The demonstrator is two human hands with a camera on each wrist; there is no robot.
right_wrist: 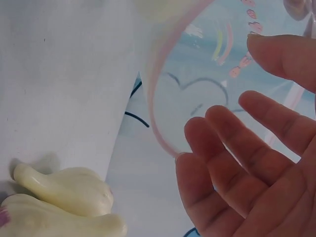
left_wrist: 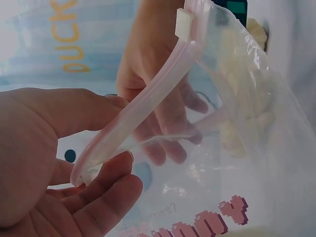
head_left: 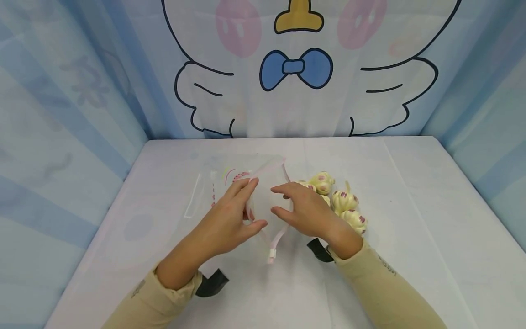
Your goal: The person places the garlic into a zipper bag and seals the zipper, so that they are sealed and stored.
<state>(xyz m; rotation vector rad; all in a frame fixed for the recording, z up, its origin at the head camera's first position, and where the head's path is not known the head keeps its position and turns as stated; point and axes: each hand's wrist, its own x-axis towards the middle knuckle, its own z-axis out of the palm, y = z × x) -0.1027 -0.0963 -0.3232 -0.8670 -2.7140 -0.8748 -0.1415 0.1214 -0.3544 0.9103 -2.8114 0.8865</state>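
A clear slider zip bag (head_left: 201,196) with a pink zip strip and printed pictures is spread in the middle of the head view. Its mouth gapes towards the right. My left hand (head_left: 236,217) holds the rim, with the strip (left_wrist: 148,101) between thumb and fingers in the left wrist view. Relaxed and bent only slightly, the fingers of my right hand (head_left: 308,210) are at the bag's mouth and grip nothing. A white slider (left_wrist: 184,24) sits near one end of the strip. Several garlic bulbs (head_left: 344,201) lie beside and behind my right hand, some partly hidden.
Everything lies on a white-covered table (head_left: 411,256). A curtain (head_left: 296,109) with a cartoon duck and a blue bow hangs at its far edge, and blue curtains flank both sides. Black straps (head_left: 213,283) show at both wrists.
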